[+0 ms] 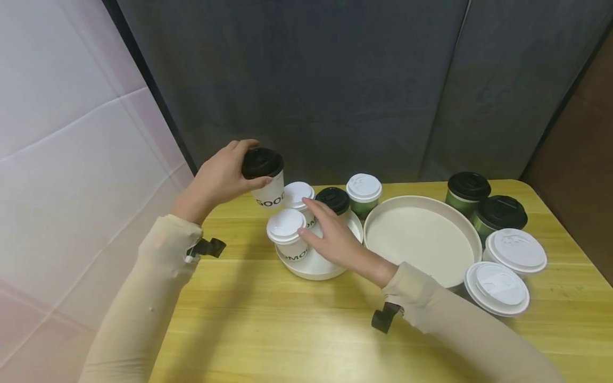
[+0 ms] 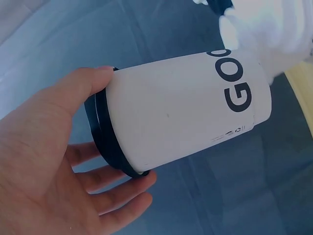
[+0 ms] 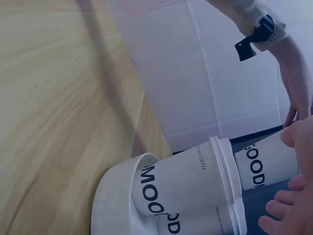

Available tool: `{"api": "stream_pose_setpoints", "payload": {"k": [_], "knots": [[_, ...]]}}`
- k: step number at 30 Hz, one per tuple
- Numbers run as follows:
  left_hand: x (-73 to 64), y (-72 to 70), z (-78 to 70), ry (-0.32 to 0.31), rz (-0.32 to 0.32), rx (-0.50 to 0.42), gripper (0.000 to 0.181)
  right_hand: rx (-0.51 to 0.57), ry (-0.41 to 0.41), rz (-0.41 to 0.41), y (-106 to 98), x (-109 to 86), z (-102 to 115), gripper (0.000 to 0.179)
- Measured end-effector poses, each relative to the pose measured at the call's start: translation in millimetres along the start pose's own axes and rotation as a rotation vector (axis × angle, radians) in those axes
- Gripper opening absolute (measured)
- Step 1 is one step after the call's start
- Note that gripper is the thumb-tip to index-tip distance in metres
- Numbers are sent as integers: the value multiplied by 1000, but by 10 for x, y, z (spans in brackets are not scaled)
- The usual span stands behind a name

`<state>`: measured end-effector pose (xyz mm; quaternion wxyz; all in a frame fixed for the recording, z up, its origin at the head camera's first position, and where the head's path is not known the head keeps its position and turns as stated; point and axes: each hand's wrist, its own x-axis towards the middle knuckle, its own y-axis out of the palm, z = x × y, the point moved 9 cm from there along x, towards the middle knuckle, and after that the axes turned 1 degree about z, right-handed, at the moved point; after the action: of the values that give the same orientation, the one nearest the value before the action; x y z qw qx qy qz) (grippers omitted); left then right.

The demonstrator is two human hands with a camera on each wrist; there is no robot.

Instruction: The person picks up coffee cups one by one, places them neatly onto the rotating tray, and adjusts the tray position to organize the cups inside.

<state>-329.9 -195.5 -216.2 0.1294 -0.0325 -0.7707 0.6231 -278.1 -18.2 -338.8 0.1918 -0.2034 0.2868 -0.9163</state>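
Your left hand (image 1: 222,178) grips the black-lidded white paper cup (image 1: 273,192), lid up, long axis near-vertical. Your right hand (image 1: 332,234), fingers apart, is beside white-lidded paper cups (image 1: 286,227)

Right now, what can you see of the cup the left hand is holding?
The cup is white and looks like paper, with black letters starting GOO and a black, plastic-looking lid. It's above the table, lid up. The left hand grips it around the lid. I can't tell whether it touches the nearest white-lidded cup.
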Motion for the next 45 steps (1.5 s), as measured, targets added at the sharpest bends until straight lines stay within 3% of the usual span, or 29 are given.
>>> {"api": "stream_pose_setpoints", "payload": {"k": [7, 13, 32, 45], "knots": [[-23, 2, -258, 69, -15, 11, 87, 32, 6, -12, -30, 3, -26, 70], [-31, 11, -386, 106, -13, 15, 87, 44, -4, -45, -73, 1, -17, 72], [-31, 147, -575, 195, -3, -28, 84, 121, 0, -116, -147, 21, -58, 70], [-45, 181, -695, 241, -19, -47, 82, 117, -22, -207, -276, -40, -25, 69]]}}
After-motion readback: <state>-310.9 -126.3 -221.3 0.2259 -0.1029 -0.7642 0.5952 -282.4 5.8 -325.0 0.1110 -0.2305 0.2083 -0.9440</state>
